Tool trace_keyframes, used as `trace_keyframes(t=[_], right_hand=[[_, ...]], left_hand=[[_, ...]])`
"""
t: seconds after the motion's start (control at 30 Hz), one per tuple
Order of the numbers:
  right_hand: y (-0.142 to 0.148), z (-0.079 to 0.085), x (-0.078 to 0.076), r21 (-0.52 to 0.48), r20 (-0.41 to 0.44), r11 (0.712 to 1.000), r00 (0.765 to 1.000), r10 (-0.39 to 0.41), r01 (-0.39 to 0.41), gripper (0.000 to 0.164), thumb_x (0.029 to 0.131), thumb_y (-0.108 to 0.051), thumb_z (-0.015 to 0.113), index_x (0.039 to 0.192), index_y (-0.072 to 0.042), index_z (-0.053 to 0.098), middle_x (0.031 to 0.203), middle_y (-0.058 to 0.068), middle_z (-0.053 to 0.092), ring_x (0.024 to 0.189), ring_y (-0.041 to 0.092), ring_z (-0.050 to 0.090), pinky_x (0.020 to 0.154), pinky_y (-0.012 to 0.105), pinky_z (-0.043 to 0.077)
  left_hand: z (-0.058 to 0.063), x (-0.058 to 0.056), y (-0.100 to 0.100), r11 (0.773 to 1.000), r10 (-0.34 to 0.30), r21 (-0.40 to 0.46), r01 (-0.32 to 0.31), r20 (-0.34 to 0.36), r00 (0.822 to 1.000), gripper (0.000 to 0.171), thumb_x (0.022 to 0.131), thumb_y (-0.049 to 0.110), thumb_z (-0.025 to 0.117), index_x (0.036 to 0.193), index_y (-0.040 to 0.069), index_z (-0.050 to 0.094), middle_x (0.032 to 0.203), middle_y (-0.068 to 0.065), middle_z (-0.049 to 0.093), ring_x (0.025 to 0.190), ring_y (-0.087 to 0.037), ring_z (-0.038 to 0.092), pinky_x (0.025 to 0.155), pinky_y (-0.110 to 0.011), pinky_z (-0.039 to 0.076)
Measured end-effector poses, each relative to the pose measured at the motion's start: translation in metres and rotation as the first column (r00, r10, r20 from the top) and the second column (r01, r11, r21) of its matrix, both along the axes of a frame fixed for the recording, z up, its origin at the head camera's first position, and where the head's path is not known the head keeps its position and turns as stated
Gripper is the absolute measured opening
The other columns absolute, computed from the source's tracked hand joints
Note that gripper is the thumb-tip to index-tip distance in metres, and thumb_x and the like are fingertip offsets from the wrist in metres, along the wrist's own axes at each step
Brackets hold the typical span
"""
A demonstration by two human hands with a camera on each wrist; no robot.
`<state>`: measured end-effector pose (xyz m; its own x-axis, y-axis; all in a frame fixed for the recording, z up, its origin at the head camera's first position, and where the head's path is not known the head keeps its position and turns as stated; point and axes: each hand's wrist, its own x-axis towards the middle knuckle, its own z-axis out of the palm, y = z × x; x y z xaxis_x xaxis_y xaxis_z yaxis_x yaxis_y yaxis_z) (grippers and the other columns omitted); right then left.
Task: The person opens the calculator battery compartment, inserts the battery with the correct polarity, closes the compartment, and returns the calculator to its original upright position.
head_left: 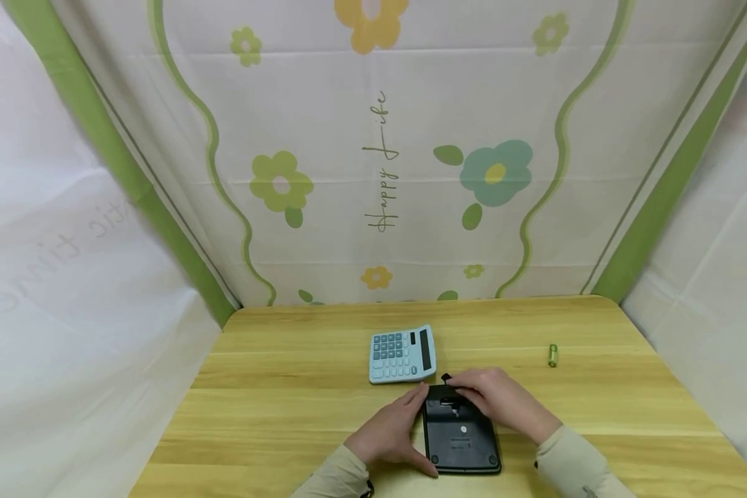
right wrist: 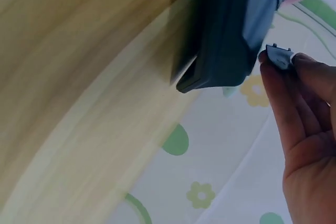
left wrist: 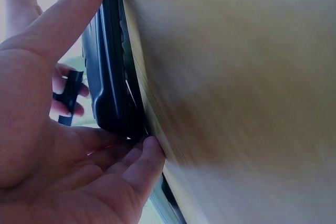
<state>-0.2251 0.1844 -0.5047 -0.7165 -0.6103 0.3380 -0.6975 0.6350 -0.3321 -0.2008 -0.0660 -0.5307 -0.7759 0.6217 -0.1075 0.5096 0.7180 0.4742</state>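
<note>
A black calculator (head_left: 463, 443) lies face down on the table, its underside with round feet facing up. My left hand (head_left: 392, 430) holds it along the left side, thumb at the near corner and fingers at the far corner. Near its far end the battery compartment (head_left: 453, 402) is uncovered. Just above that end, my right hand (head_left: 494, 398) pinches a small black battery cover (right wrist: 280, 57) between thumb and fingers. The cover is apart from the calculator, with small tabs along one edge in the right wrist view.
A light blue calculator (head_left: 402, 355) lies face up just beyond the black one. Off to the right on the wooden table (head_left: 274, 415) is a green battery (head_left: 552, 355). A flower-patterned curtain (head_left: 373, 228) hangs along the table's back edge, with white cloth on both sides.
</note>
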Motion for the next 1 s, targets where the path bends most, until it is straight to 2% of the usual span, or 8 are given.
trace_keyframes(t=[0.2, 0.33, 0.47, 0.67, 0.8, 1.0], right_hand=[[0.002, 0.006, -0.001, -0.066, 0.070, 0.998, 0.998, -0.007, 0.012, 0.022, 0.087, -0.013, 0.070, 0.108, -0.017, 0.073, 0.106, -0.004, 0.071, 0.095, 0.010, 0.067, 0.078, 0.029, 0.058], [0.005, 0.006, -0.001, -0.118, 0.123, 0.993, 0.992, 0.000, 0.015, 0.019, 0.086, -0.012, 0.071, 0.104, -0.016, 0.074, 0.101, -0.004, 0.072, 0.087, 0.005, 0.066, 0.070, 0.023, 0.057], [0.007, 0.004, -0.003, -0.143, 0.148, 0.990, 0.989, 0.005, 0.016, 0.016, 0.086, -0.012, 0.071, 0.102, -0.015, 0.075, 0.099, -0.005, 0.072, 0.081, 0.000, 0.063, 0.065, 0.019, 0.054], [0.013, 0.001, -0.004, -0.176, 0.179, 0.984, 0.984, 0.001, 0.031, 0.013, 0.085, -0.014, 0.073, 0.097, -0.017, 0.076, 0.093, -0.006, 0.072, 0.078, 0.000, 0.063, 0.063, 0.019, 0.054], [0.016, -0.001, -0.006, -0.183, 0.191, 0.980, 0.980, -0.047, 0.082, 0.012, 0.083, -0.014, 0.075, 0.095, -0.018, 0.077, 0.092, -0.008, 0.072, 0.077, 0.000, 0.063, 0.064, 0.019, 0.055], [0.023, -0.004, -0.012, -0.187, 0.150, 0.963, 0.974, -0.167, 0.194, 0.015, 0.080, -0.010, 0.077, 0.092, -0.019, 0.077, 0.090, -0.006, 0.071, 0.075, 0.002, 0.063, 0.062, 0.018, 0.053]], left_hand=[[0.000, -0.001, 0.000, 1.000, 0.003, 0.003, -0.003, 0.011, 1.000, 0.131, 0.056, 0.074, 0.075, 0.156, 0.019, 0.009, 0.159, -0.001, 0.018, 0.141, -0.020, 0.030, 0.109, -0.035, 0.038], [-0.001, -0.001, 0.000, 1.000, 0.000, 0.003, 0.000, 0.004, 1.000, 0.132, 0.056, 0.074, 0.074, 0.156, 0.018, 0.009, 0.159, -0.002, 0.018, 0.141, -0.020, 0.030, 0.109, -0.035, 0.038], [-0.002, -0.001, 0.000, 1.000, -0.001, 0.001, 0.001, -0.001, 1.000, 0.132, 0.055, 0.075, 0.074, 0.156, 0.018, 0.009, 0.159, -0.002, 0.018, 0.141, -0.020, 0.030, 0.110, -0.034, 0.037], [-0.003, 0.000, 0.000, 1.000, 0.000, 0.006, 0.000, 0.012, 1.000, 0.132, 0.055, 0.075, 0.075, 0.156, 0.017, 0.010, 0.159, -0.002, 0.019, 0.141, -0.020, 0.030, 0.109, -0.035, 0.038], [-0.003, 0.001, -0.001, 1.000, 0.000, 0.003, 0.000, 0.010, 1.000, 0.133, 0.055, 0.075, 0.075, 0.156, 0.017, 0.010, 0.159, -0.002, 0.019, 0.141, -0.021, 0.031, 0.109, -0.036, 0.038], [-0.003, -0.001, 0.000, 1.000, 0.003, -0.002, -0.003, -0.001, 1.000, 0.133, 0.055, 0.075, 0.075, 0.156, 0.017, 0.010, 0.159, -0.002, 0.018, 0.141, -0.020, 0.029, 0.110, -0.034, 0.037]])
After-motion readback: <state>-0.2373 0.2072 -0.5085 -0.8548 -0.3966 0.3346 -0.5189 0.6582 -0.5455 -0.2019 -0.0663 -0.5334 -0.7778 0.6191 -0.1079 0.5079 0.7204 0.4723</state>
